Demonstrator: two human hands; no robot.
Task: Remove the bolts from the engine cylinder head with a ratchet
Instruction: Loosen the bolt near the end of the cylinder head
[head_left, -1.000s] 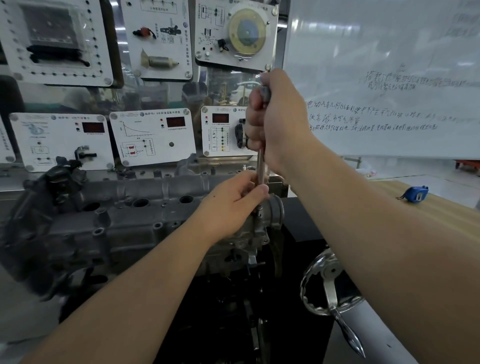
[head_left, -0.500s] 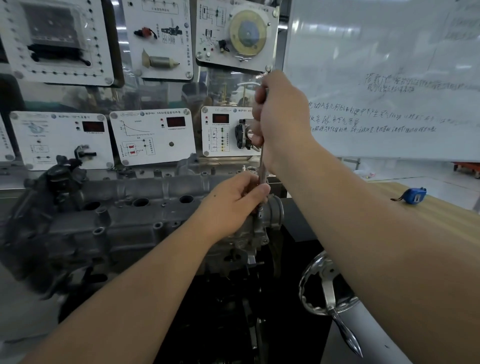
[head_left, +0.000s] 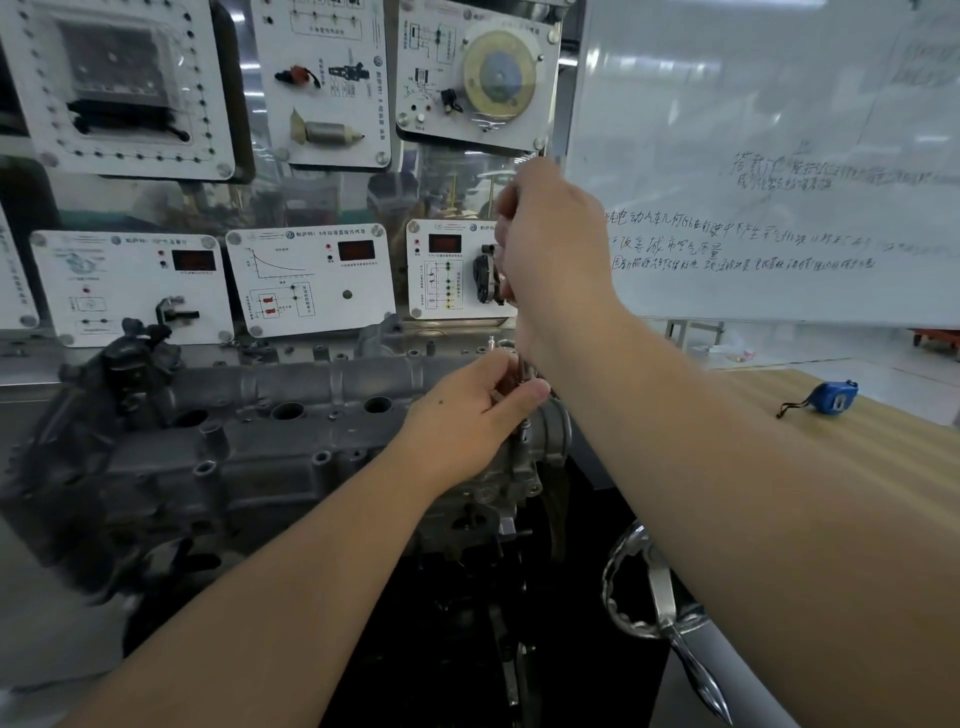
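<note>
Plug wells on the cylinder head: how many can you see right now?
3, in a row along the cylinder head: left well, middle well, and right well beside the left hand. That hand may hide another.

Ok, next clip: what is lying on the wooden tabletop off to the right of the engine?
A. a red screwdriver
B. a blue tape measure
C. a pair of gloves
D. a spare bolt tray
B: a small blue tape measure with a dark wrist strap lies alone on the wooden tabletop, well right of the cylinder head where both hands work the ratchet.
</note>
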